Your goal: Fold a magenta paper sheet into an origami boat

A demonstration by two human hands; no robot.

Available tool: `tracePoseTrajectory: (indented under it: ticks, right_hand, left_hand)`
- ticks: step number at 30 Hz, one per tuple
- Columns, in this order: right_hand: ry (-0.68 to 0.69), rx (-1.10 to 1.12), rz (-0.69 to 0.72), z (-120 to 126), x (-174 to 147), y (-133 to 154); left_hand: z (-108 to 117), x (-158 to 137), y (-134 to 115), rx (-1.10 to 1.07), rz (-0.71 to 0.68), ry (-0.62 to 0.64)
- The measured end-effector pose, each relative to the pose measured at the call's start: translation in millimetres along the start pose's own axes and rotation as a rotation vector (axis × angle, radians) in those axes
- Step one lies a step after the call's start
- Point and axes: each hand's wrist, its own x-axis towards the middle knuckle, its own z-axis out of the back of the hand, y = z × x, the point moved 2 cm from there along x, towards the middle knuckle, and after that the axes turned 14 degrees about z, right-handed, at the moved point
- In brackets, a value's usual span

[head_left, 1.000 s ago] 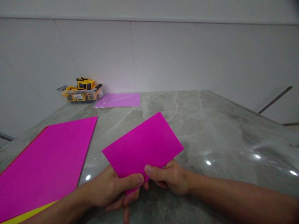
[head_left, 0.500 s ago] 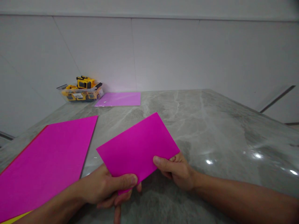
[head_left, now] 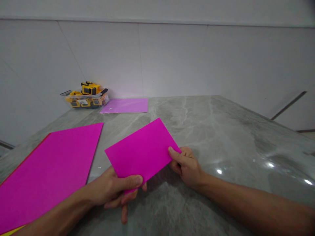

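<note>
A small rectangle of bright magenta paper (head_left: 142,147) is held tilted above the table, its far corner pointing away from me. My left hand (head_left: 123,188) pinches its near left edge, thumb on top and fingers underneath. At the right corner, my right hand (head_left: 185,165) grips it between the thumb and curled fingers. Whether the paper is folded or a single layer I cannot tell. To the left lies a larger stack of coloured sheets (head_left: 54,170), magenta on top, with red and yellow edges showing; my left forearm passes over its near corner.
A clear plastic box (head_left: 85,101) of yellow toy trucks (head_left: 90,89) stands at the back left. Beside it lies a lilac pack of paper (head_left: 126,105). The grey marbled table (head_left: 221,137) reaches back to a white wall (head_left: 177,59).
My right hand has shifted up and slightly right, towards the paper's right corner. The held paper and my left hand have risen a little.
</note>
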Motion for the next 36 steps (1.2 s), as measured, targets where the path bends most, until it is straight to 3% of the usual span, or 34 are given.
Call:
tracePoseTrajectory:
  ticks: [6, 10, 12, 18, 22, 25, 28, 33, 36]
  right_hand:
    - [-0.093, 0.126, -0.071, 1.1, 9.3, -10.8]
    - [-0.251, 0.309, -0.107, 18.1, 19.8, -5.0]
    - [-0.266, 0.400, -0.145, 24.0, 22.7, -2.1]
    - [0.256, 0.527, -0.128, -2.8, 10.0, -7.2]
    - [0.450, 0.426, -0.047, -18.1, 0.3, -7.3]
    - [0.519, 0.231, -0.111, -24.2, -4.7, 0.3]
    - [0.502, 0.054, -0.207, -27.3, -8.6, 5.5]
    - [0.407, -0.020, -0.211, -24.5, -8.8, 0.1]
    - [0.521, 0.017, -0.187, -26.6, -8.8, -2.1]
  left_hand:
    - [4.4, 7.0, -6.0, 0.003, -0.072, -0.080]
    - [13.0, 4.4, -3.6, -0.025, -0.082, -0.103]
    - [17.6, 2.4, -2.1, -0.049, -0.092, -0.125]
    - [8.3, 3.6, -1.5, -0.062, -0.155, -0.118]
    - [-10.5, 5.9, -3.6, -0.076, -0.185, -0.099]
    - [-21.5, 9.5, -3.9, -0.013, -0.181, -0.095]
    - [-23.8, 13.0, -1.7, 0.073, -0.152, -0.078]
    - [-16.7, 13.9, 1.2, 0.120, -0.152, -0.048]
    - [-18.9, 15.3, 3.4, 0.171, -0.144, -0.047]
